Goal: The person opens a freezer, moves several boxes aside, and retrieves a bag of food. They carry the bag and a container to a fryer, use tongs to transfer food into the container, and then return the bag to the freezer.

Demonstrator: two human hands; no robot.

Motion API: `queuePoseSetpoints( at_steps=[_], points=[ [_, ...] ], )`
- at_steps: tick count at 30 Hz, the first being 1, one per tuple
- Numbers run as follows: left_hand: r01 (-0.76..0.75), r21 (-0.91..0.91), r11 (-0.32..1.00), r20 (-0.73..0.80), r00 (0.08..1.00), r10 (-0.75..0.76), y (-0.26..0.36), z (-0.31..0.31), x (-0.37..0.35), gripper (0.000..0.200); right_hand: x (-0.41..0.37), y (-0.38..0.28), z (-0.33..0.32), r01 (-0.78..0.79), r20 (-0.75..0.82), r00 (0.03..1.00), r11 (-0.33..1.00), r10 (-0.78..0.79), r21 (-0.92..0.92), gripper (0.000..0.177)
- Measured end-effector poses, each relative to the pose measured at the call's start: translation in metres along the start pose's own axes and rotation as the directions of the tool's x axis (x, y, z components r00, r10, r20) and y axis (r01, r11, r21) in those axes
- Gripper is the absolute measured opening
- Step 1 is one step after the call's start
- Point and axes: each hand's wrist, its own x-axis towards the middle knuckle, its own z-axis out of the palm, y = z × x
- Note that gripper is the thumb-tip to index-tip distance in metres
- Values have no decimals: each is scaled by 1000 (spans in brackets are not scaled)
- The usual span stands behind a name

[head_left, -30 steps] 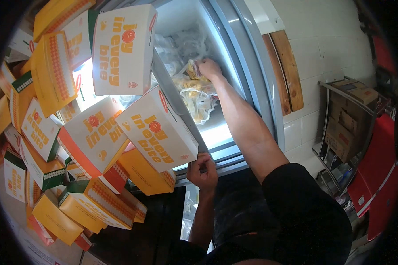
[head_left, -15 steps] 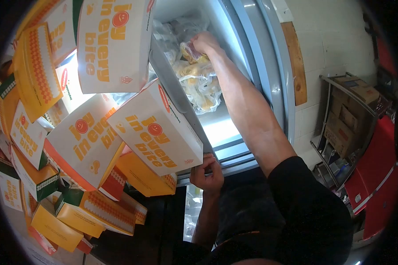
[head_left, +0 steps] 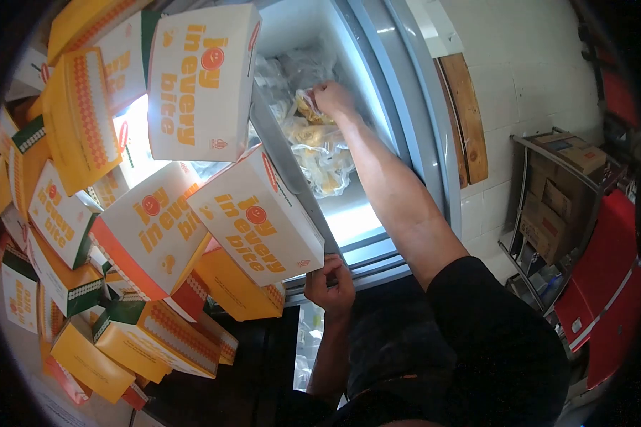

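Inside the lit chest freezer (head_left: 352, 224), my right hand (head_left: 332, 99) is closed on a clear plastic bag (head_left: 308, 107) with yellowish contents. More knotted clear bags (head_left: 325, 171) of pale yellow food lie just below it. My left hand (head_left: 330, 285) is curled at the freezer's front edge, at the near end of the grey lid frame (head_left: 292, 164) and beside the corner of a white "joy in every bite" box (head_left: 260, 220). I cannot tell what its fingers hold.
Stacked printed cartons (head_left: 146, 231) in white, yellow and green crowd the left, some on the freezer lid. Right of the freezer are a wooden board (head_left: 464, 117) on the wall, a metal rack (head_left: 527, 206) with cardboard boxes (head_left: 548, 228), and a red panel (head_left: 598, 270).
The view has shifted a little, so the cartons sit further right and lower. My right hand stays on the bag in the freezer; my left hand stays at the edge.
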Motion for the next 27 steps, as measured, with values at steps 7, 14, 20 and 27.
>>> queuePoseSetpoints(
  at_steps=[7,14,20,27],
  points=[
    [-35,-12,999,4,999,35,1,0,1,8,-9,0,-22,-86,316,944,996,91,-27,84],
    [-39,-19,999,12,999,39,-3,-4,1,9,-38,17,-9,-479,750,658,804,65,351,68],
    [-42,-8,999,-8,999,42,-5,-4,3,9,-25,47,7,-733,890,407,509,-203,451,40],
    [-35,52,998,-34,999,36,-3,-11,8,7,-27,53,4,-691,841,492,487,-225,534,49]
  ],
)
